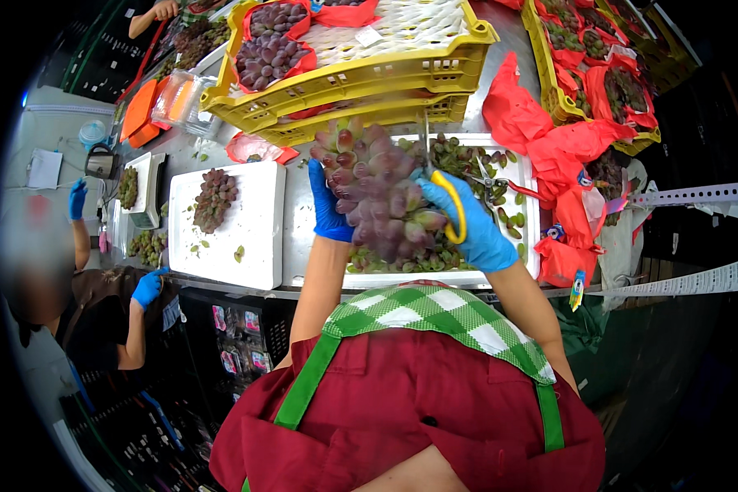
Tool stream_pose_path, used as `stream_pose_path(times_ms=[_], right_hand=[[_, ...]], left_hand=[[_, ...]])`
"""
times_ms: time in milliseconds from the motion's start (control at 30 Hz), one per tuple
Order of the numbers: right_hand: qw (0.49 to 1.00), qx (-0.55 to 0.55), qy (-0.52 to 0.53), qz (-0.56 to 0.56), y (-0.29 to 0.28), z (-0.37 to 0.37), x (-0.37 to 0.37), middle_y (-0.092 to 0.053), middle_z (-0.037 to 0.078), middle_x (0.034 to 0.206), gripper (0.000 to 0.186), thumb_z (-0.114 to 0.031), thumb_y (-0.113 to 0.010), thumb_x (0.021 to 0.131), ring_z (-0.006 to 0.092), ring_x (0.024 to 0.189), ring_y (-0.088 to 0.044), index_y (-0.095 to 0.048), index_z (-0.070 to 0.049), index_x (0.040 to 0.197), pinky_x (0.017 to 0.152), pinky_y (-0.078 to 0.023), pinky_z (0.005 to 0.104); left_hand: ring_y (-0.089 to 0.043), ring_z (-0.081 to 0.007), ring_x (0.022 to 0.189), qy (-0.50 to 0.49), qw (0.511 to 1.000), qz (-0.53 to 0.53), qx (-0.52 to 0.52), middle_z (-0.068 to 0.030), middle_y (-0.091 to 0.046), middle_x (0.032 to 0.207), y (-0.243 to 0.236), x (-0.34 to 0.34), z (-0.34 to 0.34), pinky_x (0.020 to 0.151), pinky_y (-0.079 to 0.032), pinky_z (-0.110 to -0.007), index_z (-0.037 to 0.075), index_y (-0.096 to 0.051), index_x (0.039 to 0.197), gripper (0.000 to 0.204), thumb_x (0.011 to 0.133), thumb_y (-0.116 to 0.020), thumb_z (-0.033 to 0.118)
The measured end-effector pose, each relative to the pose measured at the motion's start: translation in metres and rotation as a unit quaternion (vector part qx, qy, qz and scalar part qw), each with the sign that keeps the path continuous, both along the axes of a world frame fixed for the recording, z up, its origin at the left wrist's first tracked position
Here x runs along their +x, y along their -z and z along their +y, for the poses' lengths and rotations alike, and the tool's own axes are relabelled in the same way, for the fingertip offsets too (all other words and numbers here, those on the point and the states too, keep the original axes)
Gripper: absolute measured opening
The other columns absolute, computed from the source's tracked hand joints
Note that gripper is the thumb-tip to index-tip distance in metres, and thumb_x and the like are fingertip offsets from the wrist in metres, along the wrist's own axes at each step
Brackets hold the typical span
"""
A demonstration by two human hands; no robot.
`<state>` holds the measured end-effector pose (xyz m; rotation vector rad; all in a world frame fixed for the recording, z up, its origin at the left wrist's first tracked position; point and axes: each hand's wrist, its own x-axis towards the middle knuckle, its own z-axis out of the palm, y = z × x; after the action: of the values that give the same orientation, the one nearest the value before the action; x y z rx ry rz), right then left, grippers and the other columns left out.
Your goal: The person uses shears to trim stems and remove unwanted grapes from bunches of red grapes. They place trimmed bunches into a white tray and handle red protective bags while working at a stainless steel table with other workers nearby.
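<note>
At the left, a small grape bunch (215, 201) lies on a white foam board (258, 238). Next, the left forearm reaches up from below; the left hand (330, 209), in a dark blue glove, cups and holds the left side of a large purple-red grape bunch (377, 193) above a white foam tray (532, 258), its fingers partly hidden. Farther right, the right forearm slants inward, and the light-blue-gloved right hand (477, 228) is closed around yellow-handled scissors (460, 215), blades pointing away from the body.

Held grape bunch (377, 193): I'm counting one
Yellow-handled scissors (460, 211): counting one
Red-handled snips (490, 182): counting one
Scale (145, 184): counting one
</note>
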<state>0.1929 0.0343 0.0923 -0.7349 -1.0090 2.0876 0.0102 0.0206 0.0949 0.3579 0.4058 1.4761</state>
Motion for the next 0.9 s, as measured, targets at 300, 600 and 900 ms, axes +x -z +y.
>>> stream_pose_path(times_ms=[300, 600, 900], right_hand=[[0.998, -0.053, -0.009, -0.045, -0.009, -0.004, -0.028, -0.059, 0.006, 0.075, 0.028, -0.026, -0.056, 0.085, 0.018, 0.066, -0.063, -0.055, -0.001, 0.097, 0.054, -0.052, 0.026], [0.996, -0.076, -0.046, -0.03, -0.009, -0.011, -0.036, -0.063, 0.011, 0.079, 0.025, -0.023, -0.052, 0.087, 0.0212, 0.07, -0.065, -0.054, 0.0, 0.098, 0.061, -0.054, 0.0281], [0.987, -0.002, -0.097, -0.127, -0.013, -0.018, -0.037, -0.064, 0.012, 0.084, 0.034, -0.027, -0.051, 0.089, 0.0186, 0.07, -0.064, -0.051, -0.001, 0.109, 0.058, -0.05, 0.025]], left_hand=[[-0.047, -0.0231, 0.099, 0.129, 0.93, -0.337, 0.075, -0.0085, -0.045, 0.117, 0.058, -0.001, -0.001, 0.084, -0.042, -0.035, 0.015, -0.04, 0.118, 0.039, 0.089, -0.033, 0.039], [-0.046, -0.0283, 0.102, 0.034, 0.974, -0.187, 0.122, -0.0127, -0.042, 0.123, 0.088, -0.008, -0.015, 0.08, -0.045, -0.038, 0.013, -0.038, 0.118, 0.037, 0.09, -0.03, 0.036], [-0.048, -0.0298, 0.101, -0.101, 0.984, 0.088, 0.118, -0.0136, -0.043, 0.122, 0.077, -0.016, -0.028, 0.078, -0.046, -0.039, 0.01, -0.038, 0.119, 0.038, 0.089, -0.032, 0.032]])
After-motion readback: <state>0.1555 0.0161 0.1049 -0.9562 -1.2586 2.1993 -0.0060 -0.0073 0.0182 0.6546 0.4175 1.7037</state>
